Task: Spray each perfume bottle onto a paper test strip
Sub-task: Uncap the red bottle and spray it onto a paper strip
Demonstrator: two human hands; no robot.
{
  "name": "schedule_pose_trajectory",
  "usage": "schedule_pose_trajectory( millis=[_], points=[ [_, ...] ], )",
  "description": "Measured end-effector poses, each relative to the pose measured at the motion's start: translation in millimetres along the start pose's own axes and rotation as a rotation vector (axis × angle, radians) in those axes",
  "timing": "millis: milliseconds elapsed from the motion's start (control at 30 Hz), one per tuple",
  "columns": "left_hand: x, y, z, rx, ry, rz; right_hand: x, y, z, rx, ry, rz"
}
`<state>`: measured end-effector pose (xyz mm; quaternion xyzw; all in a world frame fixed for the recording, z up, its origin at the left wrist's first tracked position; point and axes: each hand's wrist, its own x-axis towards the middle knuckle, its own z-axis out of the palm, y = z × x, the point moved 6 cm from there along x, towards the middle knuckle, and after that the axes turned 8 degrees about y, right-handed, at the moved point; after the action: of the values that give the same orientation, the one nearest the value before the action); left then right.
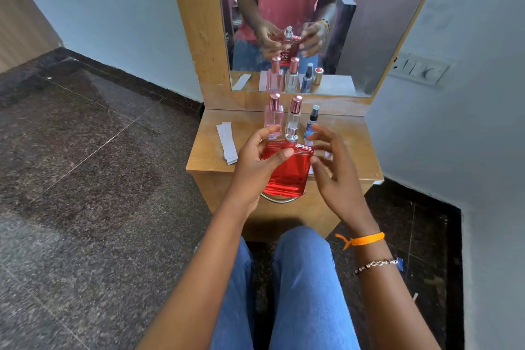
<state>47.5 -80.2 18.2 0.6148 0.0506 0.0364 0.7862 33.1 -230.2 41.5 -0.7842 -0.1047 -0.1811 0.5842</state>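
Observation:
My left hand (255, 160) grips a flat red perfume bottle (287, 173) above the front edge of the wooden dresser top (204, 156), thumb across its front. The bottle's silver spray nozzle (291, 133) is bare. My right hand (332, 170) is at the bottle's right shoulder, and its fingertips pinch a small red and silver cap (304, 146). White paper test strips (228, 142) lie in a loose stack on the dresser's left side, away from both hands.
Behind the red bottle stand a pink bottle (273, 116), a clear bottle with a pink cap (294, 115) and a small blue spray bottle (312, 122). A mirror (312, 23) rises at the back. Walls close in on the right; dark stone floor lies to the left.

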Motion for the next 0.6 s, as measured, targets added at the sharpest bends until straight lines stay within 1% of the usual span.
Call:
schedule_pose_trajectory(
  millis=[67,100,233,300,333,400,467,533,600],
  points=[
    [0.8,0.4,-0.4,-0.034,-0.009,-0.019,-5.3,1.2,14.8,0.087,-0.158,0.063],
    [0.9,1.0,-0.5,-0.033,-0.027,-0.026,-7.3,2.4,19.9,0.091,-0.198,0.069],
    [0.9,1.7,-1.7,0.059,-0.101,-0.07,-8.3,3.9,27.4,0.059,-0.182,0.057],
    [4.5,3.7,-6.3,0.149,-0.08,-0.064,-8.9,6.9,27.5,0.052,-0.163,0.066],
    [8.9,5.0,-10.2,0.214,-0.04,-0.05,-9.2,9.0,26.6,0.048,-0.154,0.077],
    [23.0,9.9,-21.2,0.425,0.115,0.02,-9.3,10.7,24.1,0.046,-0.151,0.09],
    [38.6,14.5,-29.5,0.72,0.271,0.117,-9.2,11.9,23.2,0.052,-0.17,0.097],
    [52.2,10.8,-30.0,0.962,0.323,0.147,-9.1,12.9,22.9,0.053,-0.179,0.096],
    [60.4,1.1,-27.0,1.191,0.299,0.123,-8.8,12.9,24.3,0.051,-0.182,0.09]
  ],
)
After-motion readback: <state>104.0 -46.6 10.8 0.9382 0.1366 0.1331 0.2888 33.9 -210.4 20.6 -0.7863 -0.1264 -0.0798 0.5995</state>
